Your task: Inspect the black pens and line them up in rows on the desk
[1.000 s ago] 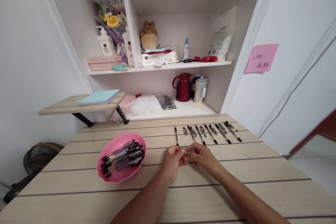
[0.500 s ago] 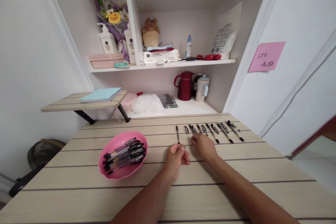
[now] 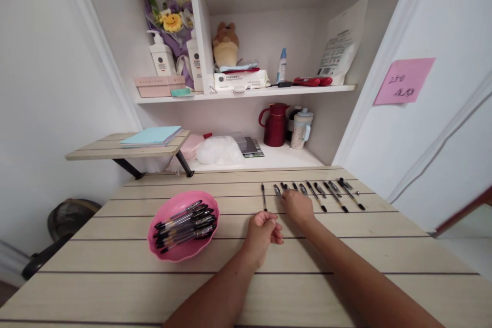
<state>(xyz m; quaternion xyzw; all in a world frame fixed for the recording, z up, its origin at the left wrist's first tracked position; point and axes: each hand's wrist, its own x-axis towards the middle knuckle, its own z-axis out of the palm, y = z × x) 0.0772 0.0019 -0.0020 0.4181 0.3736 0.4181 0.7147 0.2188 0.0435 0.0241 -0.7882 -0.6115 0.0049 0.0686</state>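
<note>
My left hand rests low over the table, fingers curled and thumb bent in; whether anything is inside them I cannot make out. Just beyond its fingertips lies a slim black-tipped pen, its near end meeting the hand's edge. My right hand is closed, palm down, its fingertips at the left part of a row of black pens and short cap-like pieces. What those fingers grip is hidden. A dark oval cap-like piece lies left of it, and a long pen to its right.
A pink bowl full of black pens stands left of my hands. Behind it a small raised shelf carries blue paper sheets. At the back, a cupboard holds a red jug, a pale cup and a plastic bag.
The view has shifted slightly. My right hand has moved a little closer over the pieces in the row, its fingers now lower on them. My left hand stays by the single pen.
</note>
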